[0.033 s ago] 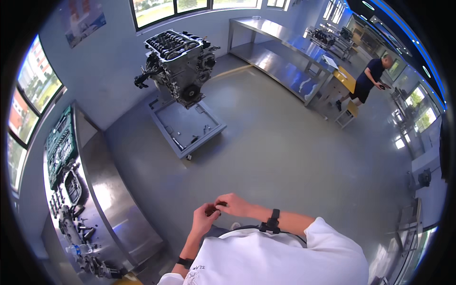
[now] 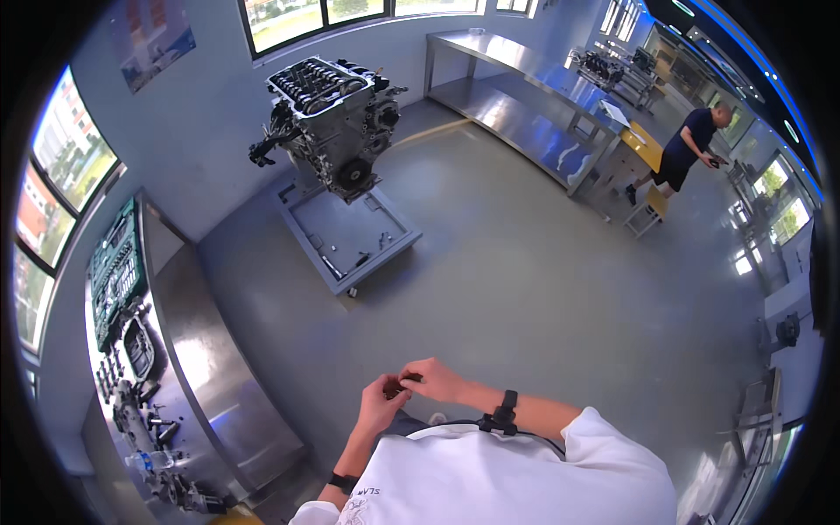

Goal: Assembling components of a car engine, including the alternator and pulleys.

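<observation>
My left hand (image 2: pixel 378 408) and right hand (image 2: pixel 435 381) nearly meet, fingers curled narrow; a small dark object (image 2: pixel 394 385) shows between them, though I cannot tell which grips it; an engine (image 2: pixel 337 131) stands ahead.

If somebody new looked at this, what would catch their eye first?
Probably the large engine on a grey stand, in the upper part, left of centre. Next, the left hand and right hand, close together at lower centre; what they hold, if anything, is unclear. Along the left side, a green tool case lies open on a metal bench.
</observation>
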The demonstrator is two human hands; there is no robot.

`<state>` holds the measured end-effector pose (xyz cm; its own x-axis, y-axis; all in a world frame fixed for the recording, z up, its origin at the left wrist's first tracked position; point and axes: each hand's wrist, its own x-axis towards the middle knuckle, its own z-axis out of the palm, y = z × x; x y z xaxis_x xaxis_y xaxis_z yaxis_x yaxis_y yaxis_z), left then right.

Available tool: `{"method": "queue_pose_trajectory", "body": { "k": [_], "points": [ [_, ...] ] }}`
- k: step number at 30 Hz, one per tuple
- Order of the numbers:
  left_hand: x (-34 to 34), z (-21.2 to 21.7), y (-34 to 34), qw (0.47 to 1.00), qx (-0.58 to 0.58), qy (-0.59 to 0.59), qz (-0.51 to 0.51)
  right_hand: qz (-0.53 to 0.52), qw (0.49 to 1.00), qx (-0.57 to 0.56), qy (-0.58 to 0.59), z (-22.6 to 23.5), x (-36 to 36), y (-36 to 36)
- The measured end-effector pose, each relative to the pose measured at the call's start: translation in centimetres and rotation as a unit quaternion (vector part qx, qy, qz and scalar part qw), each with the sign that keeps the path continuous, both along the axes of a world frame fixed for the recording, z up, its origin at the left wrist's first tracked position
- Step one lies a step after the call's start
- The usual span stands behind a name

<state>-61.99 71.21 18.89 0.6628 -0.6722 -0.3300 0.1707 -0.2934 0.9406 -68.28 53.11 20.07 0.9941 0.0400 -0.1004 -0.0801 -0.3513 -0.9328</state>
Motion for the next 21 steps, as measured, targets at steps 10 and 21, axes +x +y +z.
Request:
{"method": "queue_pose_trajectory", "body": {
  "k": [10,21],
  "points": [
    [20.2,-1.6,-24.9,0.957,-0.066,0.249,0.133,-0.161,0.982,0.051,-0.089,-2.6,16.4,-21.3],
    [47.8,7.0,-51.5,0.99,0.026,-0.102,0.099,-0.329,0.908,0.162,-0.2,-2.3,44.3,-44.1]
  ]
}}
